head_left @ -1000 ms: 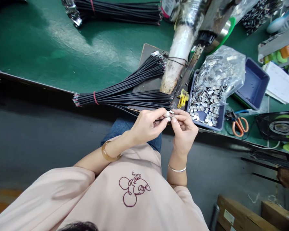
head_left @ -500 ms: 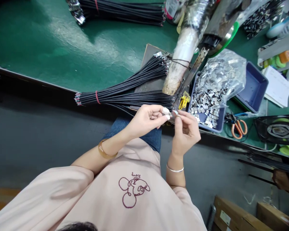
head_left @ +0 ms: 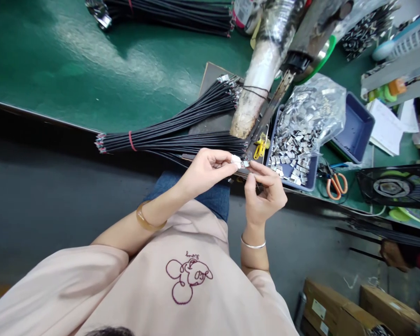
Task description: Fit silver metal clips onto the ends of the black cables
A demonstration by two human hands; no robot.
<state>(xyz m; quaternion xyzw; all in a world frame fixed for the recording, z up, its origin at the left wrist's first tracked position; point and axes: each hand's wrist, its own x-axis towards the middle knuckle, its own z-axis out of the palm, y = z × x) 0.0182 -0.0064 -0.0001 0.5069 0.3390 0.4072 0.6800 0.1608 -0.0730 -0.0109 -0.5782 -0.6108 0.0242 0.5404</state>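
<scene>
My left hand, white covers on its thumb and index fingertips, pinches a small cable end mostly hidden by the fingers. A tiny shiny metal connector shell sits right at those fingertips. From the other side my right hand grips the shell with its fingertips; its other fingers are curled. Behind my left hand lies a bundle of black cables, tied with a red band and fanned into two groups. Right of the hands stands a blue tray of loose metal shells.
A wrapped white tube slants over the cables. Near the tray are a yellow clip-like piece, orange-handled pliers, a second blue tray and a black fan. Another cable bundle lies at the back of the green table.
My right hand has brought the metal shell against the piece at my left fingertips; a gap showed between them before. The whole view has shifted slightly, so the table things appear farther left.
</scene>
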